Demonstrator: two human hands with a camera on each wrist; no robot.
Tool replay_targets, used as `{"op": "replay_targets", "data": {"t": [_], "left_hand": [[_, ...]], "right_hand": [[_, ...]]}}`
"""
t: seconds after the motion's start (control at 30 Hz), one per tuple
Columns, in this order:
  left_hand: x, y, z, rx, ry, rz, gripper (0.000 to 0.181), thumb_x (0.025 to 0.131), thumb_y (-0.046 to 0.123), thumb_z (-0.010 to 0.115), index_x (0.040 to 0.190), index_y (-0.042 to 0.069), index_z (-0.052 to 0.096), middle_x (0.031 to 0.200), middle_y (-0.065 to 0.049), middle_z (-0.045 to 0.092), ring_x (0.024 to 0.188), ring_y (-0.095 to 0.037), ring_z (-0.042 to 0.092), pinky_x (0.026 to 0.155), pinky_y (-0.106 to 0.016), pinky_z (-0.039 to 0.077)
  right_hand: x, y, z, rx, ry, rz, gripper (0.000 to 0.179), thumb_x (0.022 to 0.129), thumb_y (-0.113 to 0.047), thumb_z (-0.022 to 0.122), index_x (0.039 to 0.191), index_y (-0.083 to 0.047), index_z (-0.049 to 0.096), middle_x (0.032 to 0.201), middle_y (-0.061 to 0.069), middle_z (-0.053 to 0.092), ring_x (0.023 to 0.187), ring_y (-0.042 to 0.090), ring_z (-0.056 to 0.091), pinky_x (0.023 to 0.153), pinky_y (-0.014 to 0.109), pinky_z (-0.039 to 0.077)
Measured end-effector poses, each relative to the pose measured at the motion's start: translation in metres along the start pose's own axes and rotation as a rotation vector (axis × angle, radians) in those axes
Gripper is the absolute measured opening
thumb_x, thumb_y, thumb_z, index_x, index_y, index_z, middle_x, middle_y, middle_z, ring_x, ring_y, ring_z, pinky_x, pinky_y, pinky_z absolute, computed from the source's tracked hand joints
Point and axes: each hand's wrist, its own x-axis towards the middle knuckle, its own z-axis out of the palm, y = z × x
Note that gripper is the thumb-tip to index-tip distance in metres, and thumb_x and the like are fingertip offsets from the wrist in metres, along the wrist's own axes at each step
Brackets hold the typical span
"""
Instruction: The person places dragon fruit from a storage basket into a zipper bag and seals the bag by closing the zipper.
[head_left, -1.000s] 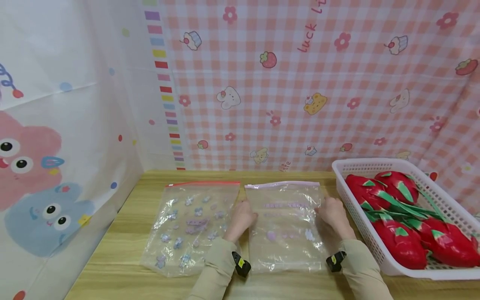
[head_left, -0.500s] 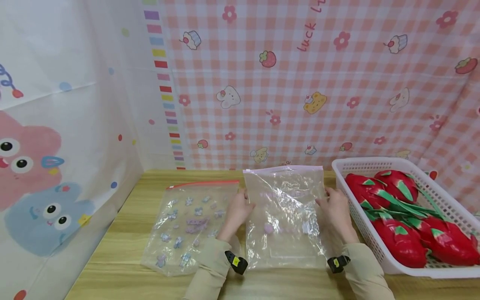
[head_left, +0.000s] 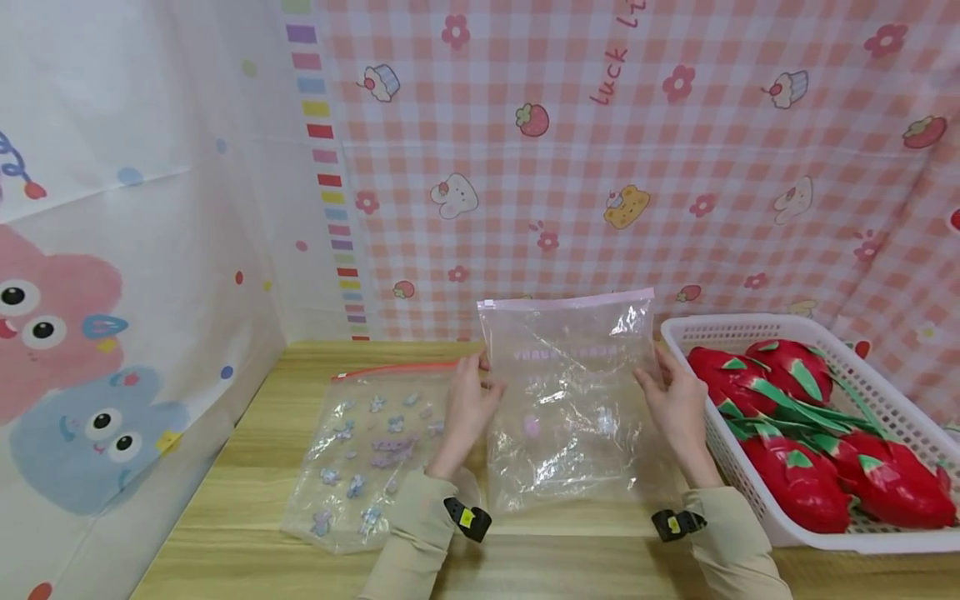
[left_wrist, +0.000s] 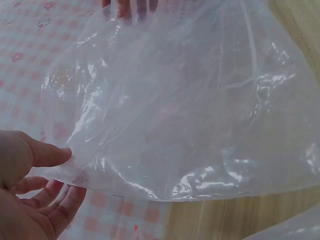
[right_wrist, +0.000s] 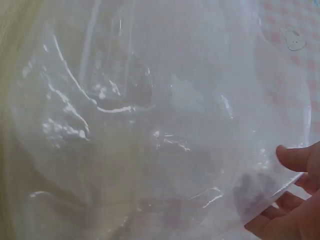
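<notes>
A clear zip bag (head_left: pixel 566 433) with a pale pink zip strip and faint pink print stands tilted up off the table. My left hand (head_left: pixel 471 408) pinches its left edge; in the left wrist view the thumb of the left hand (left_wrist: pixel 40 185) lies on the near face, with the other fingers behind. Opposite, my right hand (head_left: pixel 675 408) pinches the right edge, and in the right wrist view some fingers of the right hand (right_wrist: pixel 290 195) show through the plastic. Left of it, a second zip bag (head_left: pixel 360 454) with a red zip and small blue and purple prints lies flat, partly behind my left forearm.
A white perforated basket (head_left: pixel 750 521) stands at the right, close to my right hand. It holds several red dragon fruits (head_left: pixel 798 487) with green leaf tips. Behind the wooden table (head_left: pixel 225 500) hangs a pink checked cloth (head_left: pixel 570 167).
The pink-zip bag lay flat on the table; both hands have raised it, and its zip end now stands higher in front of the checked cloth. The red-zip bag and basket have stayed put.
</notes>
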Motion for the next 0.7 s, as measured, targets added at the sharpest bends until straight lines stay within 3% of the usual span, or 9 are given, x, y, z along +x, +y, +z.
{"op": "replay_targets", "data": {"t": [0.1, 0.17, 0.23, 0.43, 0.5, 0.63, 0.7], "left_hand": [[0.001, 0.002, -0.002, 0.000, 0.032, 0.052, 0.061, 0.079, -0.003, 0.068, 0.135, -0.006, 0.044, 0.110, -0.019, 0.058, 0.087, -0.029, 0.065, 0.069, -0.029, 0.056], [0.002, 0.002, -0.003, 0.000, 0.056, 0.094, 0.060, 0.079, -0.002, 0.069, 0.134, -0.006, 0.044, 0.109, -0.019, 0.058, 0.086, -0.030, 0.066, 0.070, -0.030, 0.057], [0.002, 0.002, -0.004, 0.002, 0.076, 0.126, 0.059, 0.079, -0.002, 0.069, 0.133, -0.006, 0.045, 0.109, -0.020, 0.059, 0.085, -0.031, 0.066, 0.070, -0.031, 0.057], [0.005, 0.003, -0.006, 0.000, 0.086, 0.165, 0.058, 0.081, -0.003, 0.067, 0.134, -0.007, 0.043, 0.110, -0.021, 0.058, 0.086, -0.032, 0.067, 0.070, -0.030, 0.058], [0.005, 0.004, -0.007, -0.003, 0.081, 0.166, 0.057, 0.082, -0.003, 0.066, 0.134, -0.006, 0.043, 0.112, -0.021, 0.057, 0.089, -0.032, 0.067, 0.072, -0.029, 0.058], [0.006, 0.008, -0.009, 0.003, 0.077, 0.149, 0.055, 0.084, 0.001, 0.064, 0.135, -0.004, 0.042, 0.117, -0.020, 0.057, 0.099, -0.033, 0.064, 0.079, -0.033, 0.057], [0.006, 0.011, -0.010, 0.037, 0.097, 0.170, 0.053, 0.086, 0.004, 0.063, 0.135, -0.005, 0.043, 0.118, -0.020, 0.056, 0.103, -0.033, 0.062, 0.082, -0.037, 0.056]], "right_hand": [[0.000, -0.001, -0.001, 0.057, 0.050, 0.017, 0.049, 0.085, -0.008, 0.070, 0.132, -0.006, 0.056, 0.119, 0.024, 0.064, 0.098, 0.037, 0.066, 0.076, 0.021, 0.055], [-0.001, -0.002, -0.002, 0.097, 0.073, 0.037, 0.050, 0.085, -0.009, 0.070, 0.132, -0.006, 0.055, 0.120, 0.023, 0.064, 0.099, 0.036, 0.065, 0.073, 0.003, 0.046], [-0.001, -0.004, -0.003, 0.137, 0.088, 0.057, 0.050, 0.085, -0.010, 0.070, 0.133, -0.007, 0.055, 0.121, 0.022, 0.063, 0.099, 0.032, 0.063, 0.070, -0.006, 0.035], [-0.001, -0.009, -0.004, 0.284, 0.153, 0.063, 0.046, 0.084, -0.006, 0.070, 0.128, -0.001, 0.058, 0.119, 0.019, 0.063, 0.087, -0.004, 0.057, 0.072, -0.003, 0.041], [-0.002, -0.011, -0.004, 0.321, 0.187, 0.058, 0.042, 0.083, -0.004, 0.071, 0.123, 0.000, 0.061, 0.111, 0.010, 0.066, 0.081, -0.012, 0.053, 0.071, -0.002, 0.043], [-0.004, -0.018, -0.007, 0.387, 0.239, 0.042, 0.037, 0.081, -0.004, 0.072, 0.117, 0.001, 0.065, 0.096, -0.018, 0.060, 0.078, -0.012, 0.053, 0.068, -0.001, 0.044], [-0.005, -0.021, -0.007, 0.418, 0.260, 0.034, 0.036, 0.081, -0.003, 0.072, 0.116, 0.003, 0.065, 0.093, -0.025, 0.056, 0.079, -0.010, 0.054, 0.068, 0.000, 0.045]]}}
